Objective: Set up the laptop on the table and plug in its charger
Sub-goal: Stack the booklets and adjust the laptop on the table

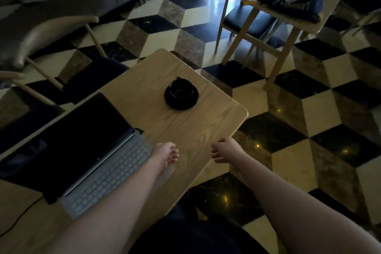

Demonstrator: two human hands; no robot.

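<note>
An open laptop (86, 150) with a dark screen and grey keyboard sits on the left part of the wooden table (185, 126). A small dark plug or cable end (139, 130) shows at the laptop's far right corner. My left hand (165, 153) hovers just right of the keyboard, fingers loosely curled, holding nothing. My right hand (223, 150) hangs over the table's right edge, fingers relaxed and empty. A thin reddish cable (22, 214) runs across the table at the lower left.
A black cup on a black saucer (181, 94) stands mid-table. Wooden chairs stand at the left (41, 47) and far right (247, 20). A dark bag (292, 0) lies on another table at top right. Checkered floor surrounds the table.
</note>
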